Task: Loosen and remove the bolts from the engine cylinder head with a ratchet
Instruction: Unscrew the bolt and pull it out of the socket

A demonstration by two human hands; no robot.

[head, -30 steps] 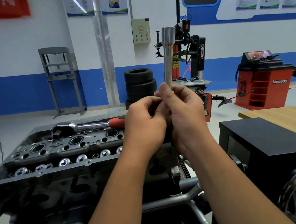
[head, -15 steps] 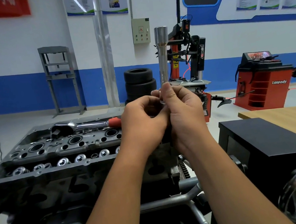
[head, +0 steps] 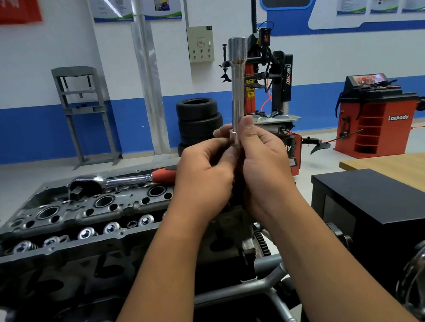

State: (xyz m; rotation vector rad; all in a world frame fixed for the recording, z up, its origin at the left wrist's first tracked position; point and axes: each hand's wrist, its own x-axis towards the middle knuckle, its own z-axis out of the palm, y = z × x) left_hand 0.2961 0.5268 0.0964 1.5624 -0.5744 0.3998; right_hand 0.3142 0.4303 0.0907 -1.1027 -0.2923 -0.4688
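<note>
Still gripping the long socket (head: 239,85) near upright in both left hand (head: 205,173) and right hand (head: 263,158), slightly retilted; ratchet (head: 123,180) unmoved on cylinder head (head: 76,219).

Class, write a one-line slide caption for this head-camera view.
Both hands hold a long silver socket extension upright; the red-handled ratchet lies on the grey cylinder head.
</note>
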